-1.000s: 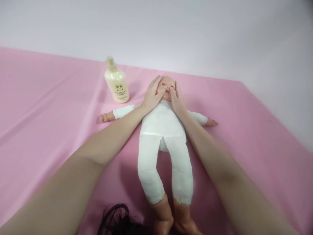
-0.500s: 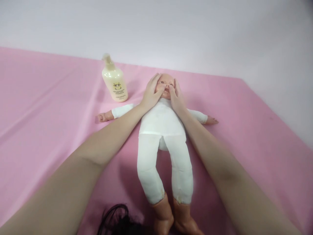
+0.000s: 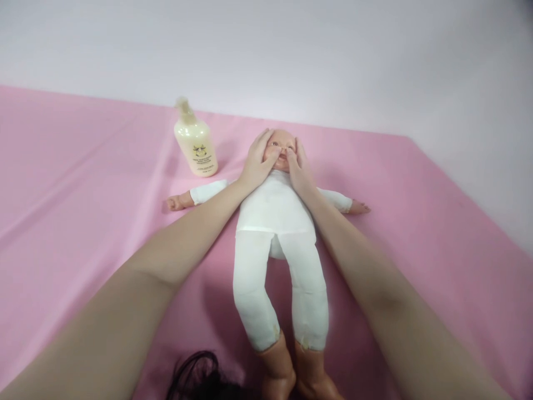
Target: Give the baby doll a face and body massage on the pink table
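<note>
A baby doll (image 3: 275,203) with a white cloth body lies on its back, its feet toward me and its arms spread out. My left hand (image 3: 256,164) cups the left side of the doll's head (image 3: 282,137), fingers long against it and thumb on the cheek beside the nose. On the other side, my right hand (image 3: 302,169) mirrors this, its thumb resting close to the nose and mouth. Between them the two hands hold the head, covering its sides. Both forearms run along the doll's body, over parts of its arms.
A pale yellow pump bottle (image 3: 195,141) with a cow picture stands left of the doll's head. Pink cloth (image 3: 83,166) covers the surface, with a white area (image 3: 266,55) beyond its far edge. Dark hair (image 3: 204,378) shows at the bottom.
The whole scene sits slightly lower in the view. My hands stay on the doll's head, with thumbs in nearly the same places on its face.
</note>
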The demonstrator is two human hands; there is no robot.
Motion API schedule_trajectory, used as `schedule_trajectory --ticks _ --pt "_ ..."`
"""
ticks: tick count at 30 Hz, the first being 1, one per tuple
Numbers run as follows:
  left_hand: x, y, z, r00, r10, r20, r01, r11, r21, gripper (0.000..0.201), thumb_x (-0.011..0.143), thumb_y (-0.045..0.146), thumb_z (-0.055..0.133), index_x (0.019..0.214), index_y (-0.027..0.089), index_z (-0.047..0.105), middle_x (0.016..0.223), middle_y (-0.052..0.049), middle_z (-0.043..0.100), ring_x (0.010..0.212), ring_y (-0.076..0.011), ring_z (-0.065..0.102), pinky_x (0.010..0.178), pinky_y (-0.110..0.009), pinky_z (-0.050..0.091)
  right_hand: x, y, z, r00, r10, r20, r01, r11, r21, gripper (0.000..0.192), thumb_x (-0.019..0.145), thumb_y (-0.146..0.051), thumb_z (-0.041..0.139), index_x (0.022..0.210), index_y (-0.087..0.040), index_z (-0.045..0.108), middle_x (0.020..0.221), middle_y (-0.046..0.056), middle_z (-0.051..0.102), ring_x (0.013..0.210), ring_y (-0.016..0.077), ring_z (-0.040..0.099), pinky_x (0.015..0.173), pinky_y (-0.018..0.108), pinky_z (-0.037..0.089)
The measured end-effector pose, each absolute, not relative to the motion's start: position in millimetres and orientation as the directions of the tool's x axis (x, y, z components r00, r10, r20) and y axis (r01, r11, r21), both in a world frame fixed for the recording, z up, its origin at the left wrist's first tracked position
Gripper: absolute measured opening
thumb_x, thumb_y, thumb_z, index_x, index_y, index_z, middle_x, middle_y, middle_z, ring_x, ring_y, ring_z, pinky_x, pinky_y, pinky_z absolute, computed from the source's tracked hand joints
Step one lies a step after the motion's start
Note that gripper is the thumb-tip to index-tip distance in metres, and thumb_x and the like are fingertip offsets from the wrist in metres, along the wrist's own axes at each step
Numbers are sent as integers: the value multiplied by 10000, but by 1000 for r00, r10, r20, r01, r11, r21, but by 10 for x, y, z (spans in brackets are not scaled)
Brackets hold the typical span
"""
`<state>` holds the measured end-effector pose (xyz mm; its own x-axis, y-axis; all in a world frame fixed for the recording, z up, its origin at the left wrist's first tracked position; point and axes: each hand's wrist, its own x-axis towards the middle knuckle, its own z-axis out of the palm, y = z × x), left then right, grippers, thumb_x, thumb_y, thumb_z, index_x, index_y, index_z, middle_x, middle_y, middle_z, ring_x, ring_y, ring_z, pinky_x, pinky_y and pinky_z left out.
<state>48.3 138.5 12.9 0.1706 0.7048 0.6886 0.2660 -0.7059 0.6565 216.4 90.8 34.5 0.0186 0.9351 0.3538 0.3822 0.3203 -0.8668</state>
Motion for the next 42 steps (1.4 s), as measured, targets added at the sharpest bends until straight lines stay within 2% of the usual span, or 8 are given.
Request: schedule_trajectory --ticks 4,8,14,18,27,32,37,42 --pt "481 1391 110 169 701 693 282 -708 647 759 963 762 448 1539 269 449 1652 -124 436 1564 -292 384 1329 -488 255 2157 904 344 25 942 335 396 299 -868 907 972 -831 338 1687 -295 186 1760 -24 232 1642 265 182 1363 449 149" --pt "483 1391 102 175 697 695 289 -711 641 742 974 745 447 1544 271 445 1664 -125 420 1569 -283 378 1325 -484 263 2170 920 322 11 939 345 387 314 -867 972 954 -856 328 1694 -250 152 1764 2 221 1642 271 175 1363 451 124" --pt "496 1361 121 158 717 679 272 -693 668 754 965 742 474 1540 254 453 1652 -144 430 1560 -289 388 1320 -499 262 2188 972 277 23 936 352 371 319 -872 1006 913 -877 388 1693 -272 194 1757 -2 234 1642 263 185 1359 451 143" --pt "497 1359 117 167 709 685 283 -700 656 760 968 747 457 1541 248 453 1656 -147 423 1566 -288 377 1318 -498 260 2184 955 281 27 931 365 370 330 -868 1048 917 -878 379 1684 -183 215 1758 53 234 1636 261 209 1354 413 163" --pt "490 1377 98 163 703 693 300 -704 644 740 975 739 453 1534 255 454 1646 -149 435 1554 -283 395 1312 -493 275 2182 942 304 20 937 350 367 318 -874 1013 902 -888 382 1695 -287 191 1752 -8 246 1640 258 194 1355 452 140" --pt "493 1380 94 160 702 694 298 -704 644 731 975 734 460 1531 259 455 1643 -149 439 1550 -284 401 1307 -497 283 2187 956 288 19 937 349 373 317 -872 1006 904 -883 382 1695 -292 190 1755 -10 235 1639 257 196 1350 452 155" --pt "493 1379 92 160 702 694 298 -705 644 738 978 727 464 1532 239 456 1640 -160 440 1549 -282 403 1308 -494 286 2191 957 281 27 936 352 380 316 -869 1013 913 -869 385 1692 -245 212 1757 17 231 1637 248 208 1350 432 162" --pt "495 1378 97 154 705 692 295 -701 649 725 976 723 475 1531 258 460 1641 -148 445 1551 -284 402 1310 -502 279 2187 953 284 29 938 346 377 310 -873 989 913 -863 392 1690 -280 205 1760 3 225 1635 233 213 1352 444 155"
